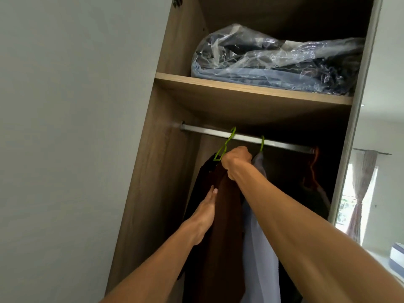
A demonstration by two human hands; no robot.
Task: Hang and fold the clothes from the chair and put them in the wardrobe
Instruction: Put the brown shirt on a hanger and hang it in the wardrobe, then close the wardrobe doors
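Brown garment point(220, 226) hangs from a green hanger point(225, 147) at the left half of the wardrobe rail point(207, 130). The hanger is tilted, with its hook at the rail; I cannot tell whether it is fully seated. My right hand point(236, 162) is clamped round the top of the garment just under the hanger neck. My left hand point(204, 217) lies flat, fingers straight, against the fabric lower down, beside a black garment point(201, 178).

Status, as judged: the hanging step for this item is nearly complete. Remaining: seat the hook, release, straighten the drape. A pale shirt point(258, 237) already hangs on a second green hanger point(262, 143) just to the right, and an orange hanger point(314, 162) sits at the rail's right end. The chair is not in view, so the remaining quantity is unknown. No folded item is visible below the rail.

The shelf point(240, 88) above the rail carries a clear plastic bag point(273, 60) of blue fabric towards its right end. The wardrobe side panel point(153, 171) is wood-grain. A plain pale wall point(65, 127) lies left, and a curtain point(360, 189) at a bright window shows right.
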